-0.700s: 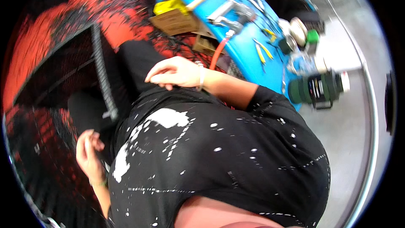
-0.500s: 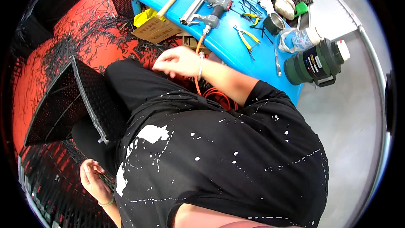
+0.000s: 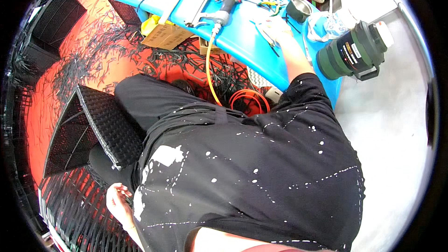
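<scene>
My right hand reaches over the blue table and covers part of the yellow-handled pliers. Glare and blur hide how its fingers lie on them. Low at the left, my left hand hangs beside my body, fingers loosely curled and apart, with nothing visible in it. Nearest to that hand is a black woven wicker piece with a pale edge, standing tilted against my leg. A nail gun with an orange hose lies on the table, left of the pliers.
On the blue table are a hammer, a metal cup, a green flask and loose black strips. A cardboard box stands below its edge. Black scraps litter the red floor, where the orange hose hangs down.
My right hand has moved from above my lap out to the pliers on the table. My left hand stays low at the left. The view has shifted slightly.
</scene>
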Action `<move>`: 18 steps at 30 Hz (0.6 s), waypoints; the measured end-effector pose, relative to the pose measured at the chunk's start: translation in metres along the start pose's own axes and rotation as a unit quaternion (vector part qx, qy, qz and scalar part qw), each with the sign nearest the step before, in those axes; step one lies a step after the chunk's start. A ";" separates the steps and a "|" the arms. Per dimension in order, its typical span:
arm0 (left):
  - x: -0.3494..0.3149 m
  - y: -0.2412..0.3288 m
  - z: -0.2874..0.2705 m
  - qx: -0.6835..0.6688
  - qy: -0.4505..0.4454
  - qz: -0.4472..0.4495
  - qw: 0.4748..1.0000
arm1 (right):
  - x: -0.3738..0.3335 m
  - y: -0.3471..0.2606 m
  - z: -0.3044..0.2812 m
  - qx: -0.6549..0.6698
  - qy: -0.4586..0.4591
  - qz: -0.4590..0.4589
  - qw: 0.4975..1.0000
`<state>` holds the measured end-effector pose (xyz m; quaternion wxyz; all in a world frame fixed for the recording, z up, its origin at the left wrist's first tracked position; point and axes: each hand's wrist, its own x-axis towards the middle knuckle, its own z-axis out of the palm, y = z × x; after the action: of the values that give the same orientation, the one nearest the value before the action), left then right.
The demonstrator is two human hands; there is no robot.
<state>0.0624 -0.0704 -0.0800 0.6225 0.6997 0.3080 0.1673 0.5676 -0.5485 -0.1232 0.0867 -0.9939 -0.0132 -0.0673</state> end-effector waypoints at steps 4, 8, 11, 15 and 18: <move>-0.001 -0.001 0.003 0.013 -0.001 -0.007 1.000 | 0.004 0.032 0.025 0.092 0.010 -0.001 0.996; 0.003 -0.003 0.008 -0.021 0.003 -0.010 1.000 | 0.004 0.070 0.010 0.031 0.118 0.085 0.989; 0.000 0.003 0.003 -0.001 0.018 -0.011 1.000 | 0.010 0.090 -0.006 -0.124 -0.023 0.205 0.971; -0.007 0.002 -0.004 0.008 0.029 -0.045 0.999 | -0.004 0.089 -0.024 -0.188 -0.131 0.198 0.953; -0.009 0.010 0.018 -0.033 0.097 -0.118 0.988 | 0.002 0.128 -0.033 -0.237 -0.177 0.130 0.946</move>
<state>0.0685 -0.0904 -0.0718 0.6279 0.6182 0.4412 0.1700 0.5696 -0.6804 -0.1129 -0.1466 -0.9748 0.1175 0.1205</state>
